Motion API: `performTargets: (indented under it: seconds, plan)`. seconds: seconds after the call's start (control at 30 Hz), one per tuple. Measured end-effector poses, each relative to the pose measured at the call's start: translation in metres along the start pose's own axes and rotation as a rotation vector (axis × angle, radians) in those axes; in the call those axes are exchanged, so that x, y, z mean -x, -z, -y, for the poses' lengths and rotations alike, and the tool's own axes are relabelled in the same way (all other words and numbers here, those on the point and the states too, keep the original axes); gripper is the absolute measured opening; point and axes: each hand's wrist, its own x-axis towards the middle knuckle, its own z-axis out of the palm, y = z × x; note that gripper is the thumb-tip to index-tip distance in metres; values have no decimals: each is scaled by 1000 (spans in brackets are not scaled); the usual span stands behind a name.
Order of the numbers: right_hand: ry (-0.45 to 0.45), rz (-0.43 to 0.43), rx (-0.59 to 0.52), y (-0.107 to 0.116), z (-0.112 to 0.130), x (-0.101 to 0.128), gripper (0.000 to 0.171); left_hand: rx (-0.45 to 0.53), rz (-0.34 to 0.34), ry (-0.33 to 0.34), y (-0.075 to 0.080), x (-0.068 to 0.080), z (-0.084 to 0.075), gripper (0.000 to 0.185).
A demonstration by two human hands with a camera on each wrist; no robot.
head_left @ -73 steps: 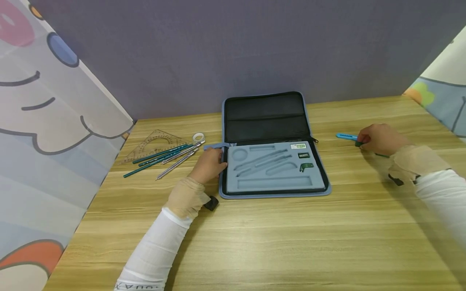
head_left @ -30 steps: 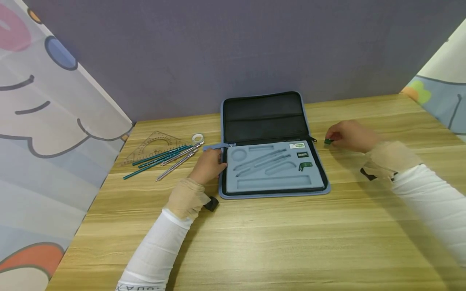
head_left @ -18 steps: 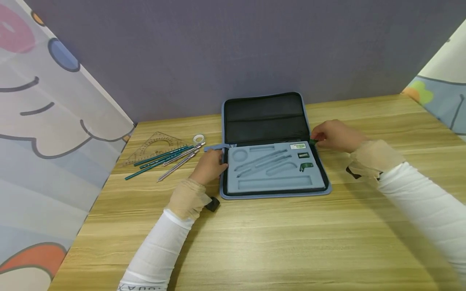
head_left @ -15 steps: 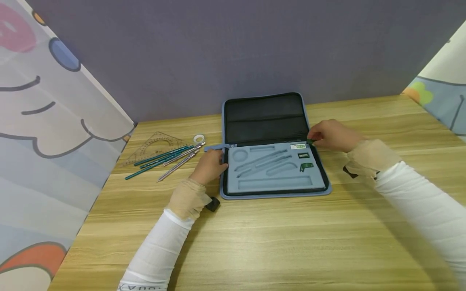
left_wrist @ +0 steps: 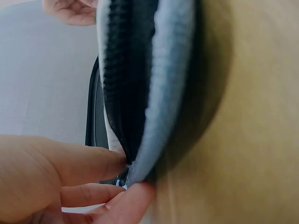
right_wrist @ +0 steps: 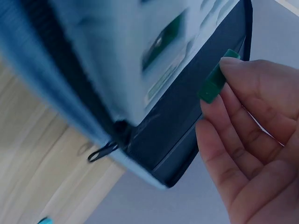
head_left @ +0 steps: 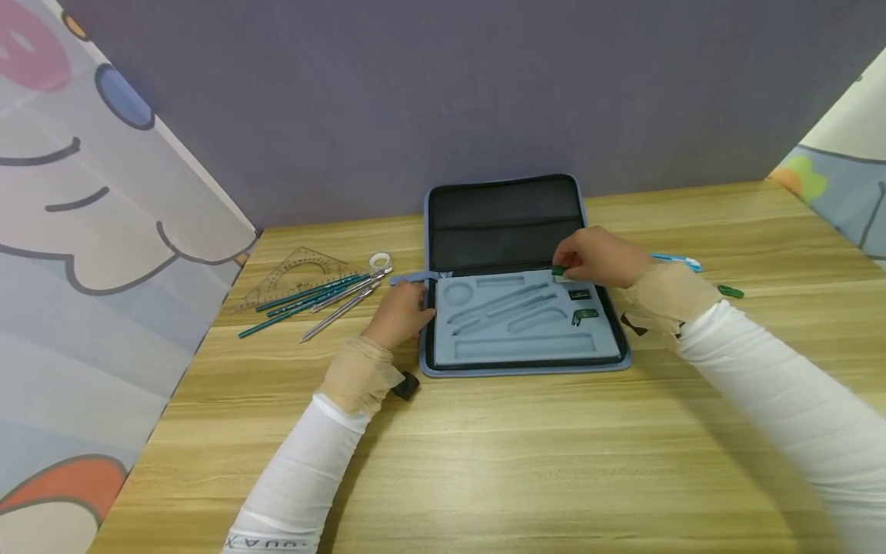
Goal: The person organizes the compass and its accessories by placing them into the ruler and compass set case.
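A blue zip case (head_left: 524,368) lies open on the wooden table, its grey foam insert (head_left: 519,346) cut with shaped slots. My left hand (head_left: 415,308) pinches the case's left edge (left_wrist: 163,93) between thumb and fingers (left_wrist: 84,163). Over the insert's upper right corner, my right hand (head_left: 564,269) pinches a small green block (head_left: 557,271) between its fingertips (right_wrist: 243,70). In the right wrist view the green block (right_wrist: 215,83) sits just off the case's dark lid (right_wrist: 187,121). Two small dark green pieces (head_left: 583,315) lie in slots under that hand.
Teal pencils (head_left: 304,296), a metal compass (head_left: 342,302), a clear set square (head_left: 294,269) and a tape roll (head_left: 378,260) lie left of the case. A blue pen-like tool (head_left: 674,260) and a green piece (head_left: 730,292) lie to its right. Patterned screens flank the table.
My right hand has carried the small green block leftward from the table beside the case to above the insert's upper right corner. The left hand has stayed on the case's edge.
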Motion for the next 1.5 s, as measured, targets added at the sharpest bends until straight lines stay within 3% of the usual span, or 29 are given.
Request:
performTargets:
  seconds: [0.5,0.73,1.17,1.5]
  plan:
    - [9,54,-32,-16,29,-36,17,-20,-22,-18,-1,-1,2,13]
    - [25,41,-41,-23,36,-48,16,-40,-18,-24,-2,-3,0,14]
    - [42,76,-24,-37,49,-68,20,-39,-29,-29,-2,-1,0,15]
    - [51,54,33,-44,55,-77,20,-73,-49,-37,-3,-2,0,15]
